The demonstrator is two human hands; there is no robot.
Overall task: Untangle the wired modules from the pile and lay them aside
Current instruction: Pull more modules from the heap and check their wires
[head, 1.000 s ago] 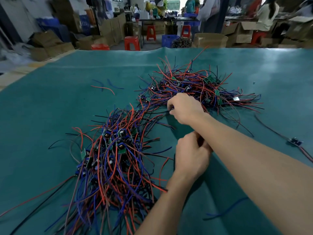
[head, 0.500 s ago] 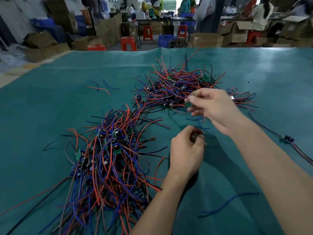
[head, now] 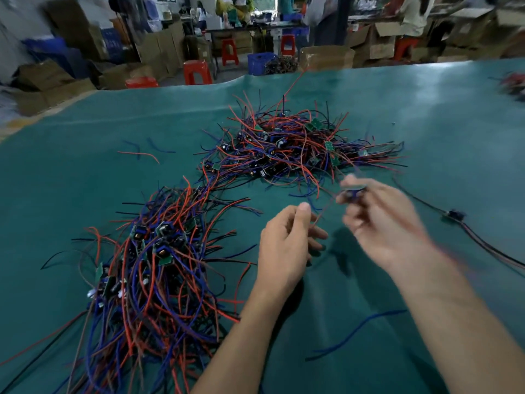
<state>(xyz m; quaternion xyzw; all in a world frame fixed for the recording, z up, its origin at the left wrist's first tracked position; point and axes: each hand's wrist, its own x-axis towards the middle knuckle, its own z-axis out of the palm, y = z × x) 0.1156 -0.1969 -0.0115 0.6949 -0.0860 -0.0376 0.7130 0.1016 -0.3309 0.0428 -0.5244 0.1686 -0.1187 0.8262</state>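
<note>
Here, both hands are raised above the green tabletop (head: 85,194), close to the middle of the view. The right hand (head: 380,220) is blurred; its fingers (head: 350,182) are curled and pinch a small wired module (head: 353,191), dark blue with a pale top. A thin reddish wire (head: 321,214) goes from this module down toward 7 o'clock and reaches the left hand (head: 284,248). The left hand is partly closed, with the thumb up and the other fingers bent; the wire seems to pass between thumb and fingers, but how firmly they hold it I cannot tell.

The tangled pile (head: 289,149) of red, blue and black wires with small green boards lies at 12 o'clock from the hands, near them but apart. A second, longer heap (head: 153,268) of the same modules lies at 9 o'clock from the left hand and runs to the near edge of the view. One single module (head: 454,215) with dark wires lies alone at 3 o'clock from the right hand. A loose blue wire (head: 358,331) lies between the two forearms, and loose red and blue wires (head: 142,152) lie at 10 o'clock, well apart.
</note>
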